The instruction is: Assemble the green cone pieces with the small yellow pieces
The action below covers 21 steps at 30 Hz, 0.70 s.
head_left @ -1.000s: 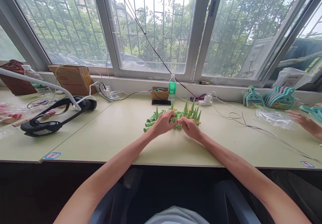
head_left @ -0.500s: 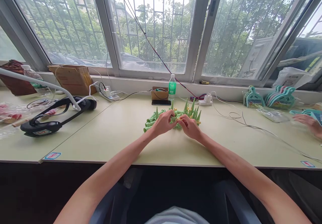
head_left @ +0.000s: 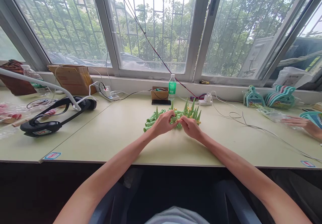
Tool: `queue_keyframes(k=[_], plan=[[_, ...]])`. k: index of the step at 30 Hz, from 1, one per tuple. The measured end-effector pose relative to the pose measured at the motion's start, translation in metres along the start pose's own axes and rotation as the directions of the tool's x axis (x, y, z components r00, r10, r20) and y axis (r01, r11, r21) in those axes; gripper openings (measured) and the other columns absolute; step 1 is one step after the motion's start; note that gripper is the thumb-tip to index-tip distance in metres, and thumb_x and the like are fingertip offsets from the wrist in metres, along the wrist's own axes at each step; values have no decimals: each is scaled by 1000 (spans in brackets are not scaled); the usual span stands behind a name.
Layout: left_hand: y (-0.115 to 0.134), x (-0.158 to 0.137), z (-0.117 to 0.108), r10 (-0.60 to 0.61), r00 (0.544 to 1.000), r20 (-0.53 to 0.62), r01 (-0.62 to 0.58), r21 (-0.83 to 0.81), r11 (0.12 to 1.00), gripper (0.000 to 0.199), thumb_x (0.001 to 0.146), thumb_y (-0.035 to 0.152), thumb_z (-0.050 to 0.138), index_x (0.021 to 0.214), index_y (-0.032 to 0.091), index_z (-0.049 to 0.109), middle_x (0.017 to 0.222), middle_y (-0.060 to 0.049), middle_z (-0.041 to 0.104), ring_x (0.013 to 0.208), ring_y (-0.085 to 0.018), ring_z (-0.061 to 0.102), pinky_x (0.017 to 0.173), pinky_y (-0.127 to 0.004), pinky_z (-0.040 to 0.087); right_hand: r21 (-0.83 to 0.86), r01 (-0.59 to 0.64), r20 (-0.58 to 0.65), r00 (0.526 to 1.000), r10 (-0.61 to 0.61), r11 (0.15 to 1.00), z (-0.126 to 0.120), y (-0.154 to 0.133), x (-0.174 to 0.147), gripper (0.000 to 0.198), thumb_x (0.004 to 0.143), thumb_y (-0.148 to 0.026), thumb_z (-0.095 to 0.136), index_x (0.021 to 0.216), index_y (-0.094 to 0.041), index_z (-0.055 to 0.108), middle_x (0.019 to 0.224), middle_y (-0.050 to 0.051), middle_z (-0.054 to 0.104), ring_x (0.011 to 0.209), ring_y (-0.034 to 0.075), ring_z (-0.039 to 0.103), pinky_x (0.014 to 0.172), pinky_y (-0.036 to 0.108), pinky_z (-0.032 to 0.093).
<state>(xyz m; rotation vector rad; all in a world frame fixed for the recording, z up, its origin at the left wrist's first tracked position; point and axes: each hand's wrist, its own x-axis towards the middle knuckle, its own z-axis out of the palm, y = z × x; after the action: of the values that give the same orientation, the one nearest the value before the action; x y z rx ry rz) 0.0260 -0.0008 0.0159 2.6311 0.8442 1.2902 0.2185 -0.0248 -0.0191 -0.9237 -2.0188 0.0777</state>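
Observation:
My left hand is closed round a small green ring-like plastic piece over the pile. Close beside it, my right hand pinches at the piece's right side; whatever its fingertips grip is too small to make out. Green tubes lie to the left of my left hand, partly hidden by it. Behind my right hand, several pointed green cones stand upright with little yellow parts near their bases. Both wrists stay low over the table.
A green-labelled bottle, a phone and a small cardboard box stand behind the pile. Black headgear lies left. Cables cross the right side. Another person's hand is at far right, near a blue basket-like item.
My right fingers have shifted slightly at the green piece, while my left hand keeps its place. At far right, the other person's hand has moved left onto a clear plastic bag.

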Motion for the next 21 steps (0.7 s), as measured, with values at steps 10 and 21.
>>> queue_keyframes(k=[10, 21], plan=[[-2, 0, 2, -35, 999, -31, 34, -23, 999, 22, 76, 31, 65, 81, 20, 46, 54, 8, 42, 47, -8, 40, 52, -22, 34, 6, -52, -58, 997, 52, 999, 2, -6, 1, 28, 97, -44, 41, 87, -20, 52, 54, -6, 40, 46, 10, 34, 48, 22, 28], [-2, 0, 2, -45, 999, -7, 45, -12, 999, 23, 77, 31, 65, 81, 20, 46, 56, 8, 42, 48, -8, 39, 52, -22, 33, -18, -28, -50, 998, 27, 999, 2, -4, 0, 22, 98, -38, 40, 87, -21, 49, 56, -5, 43, 47, 10, 38, 50, 21, 30]])
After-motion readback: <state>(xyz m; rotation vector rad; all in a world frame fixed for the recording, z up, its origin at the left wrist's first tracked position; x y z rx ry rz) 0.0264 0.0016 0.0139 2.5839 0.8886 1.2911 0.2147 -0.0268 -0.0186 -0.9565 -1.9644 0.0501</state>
